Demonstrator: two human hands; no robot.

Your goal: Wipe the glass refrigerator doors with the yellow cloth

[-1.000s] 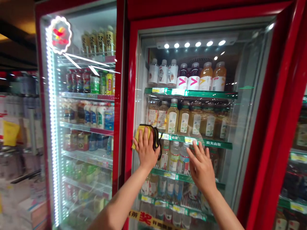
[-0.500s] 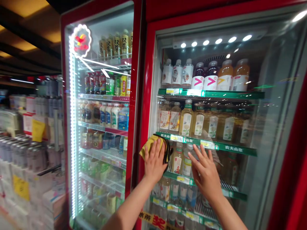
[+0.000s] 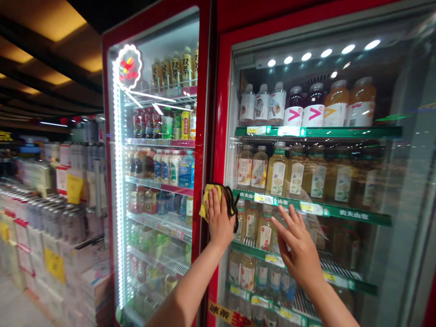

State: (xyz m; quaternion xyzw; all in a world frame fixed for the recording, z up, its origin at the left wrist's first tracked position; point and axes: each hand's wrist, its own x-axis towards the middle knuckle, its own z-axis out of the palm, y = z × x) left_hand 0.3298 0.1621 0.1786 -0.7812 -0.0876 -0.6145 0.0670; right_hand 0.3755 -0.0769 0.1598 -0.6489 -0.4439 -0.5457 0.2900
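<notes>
My left hand (image 3: 219, 218) presses a folded yellow cloth with black edging (image 3: 211, 200) against the glass door of a red drinks cooler, at the door's left edge by the red frame (image 3: 220, 136). My right hand (image 3: 297, 245) rests on the same glass door (image 3: 384, 218), fingers spread, holding nothing. Behind the glass, green-edged shelves (image 3: 316, 209) carry rows of bottled juice and tea (image 3: 277, 175). The right hand covers part of the bottles on the lower shelf.
A second red cooler (image 3: 117, 181), lit by a white LED strip, stands to the left, filled with drinks. Further left, an aisle holds stacked cans (image 3: 57, 222) and boxes with yellow signs. A tiled floor (image 3: 20, 304) runs along them.
The view has turned left, so the coolers sit further right in the frame. My left hand and cloth have slid left to the door's edge. My right hand stays on the glass.
</notes>
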